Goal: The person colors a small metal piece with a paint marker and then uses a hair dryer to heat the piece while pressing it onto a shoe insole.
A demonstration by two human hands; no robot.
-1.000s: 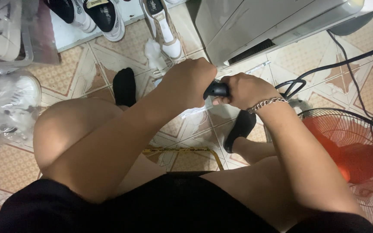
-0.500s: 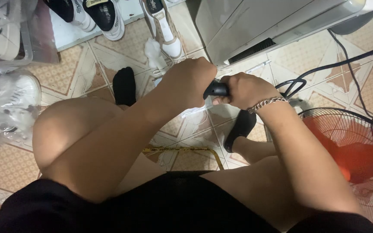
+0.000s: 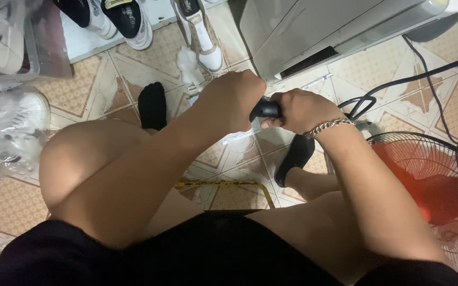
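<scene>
- Basically nothing differs from half a second back: both hands sit in the same spot just above the middle of the frame, and the knees, socks and shoes haven't budged either.
- Left hand (image 3: 234,100) is curled into a fist around one end of a small black object (image 3: 265,109); the fingers are wrapped tight, knuckles toward the camera.
- Right hand (image 3: 298,108) grips the other end of that same black thing, fingers closed over it, with a silver chain bracelet (image 3: 327,126) on the wrist.
- So the black object sits between the two fists, in the air above the tiled floor (image 3: 80,90), and only a short dark stub of it shows. Can't tell what it actually is, since the hands cover most of it.
- A black cable (image 3: 425,69) runs across the floor at upper right and loops near the right hand; whether it joins the object is hidden.
- The red fan (image 3: 430,180) with its wire guard is cut off by the right edge.
- Shoes in clear plastic bags (image 3: 6,127) at the left are blurry, and the grey box (image 3: 314,32) at the top is cropped.
- Black socks (image 3: 152,106) are partly behind the arms.
</scene>
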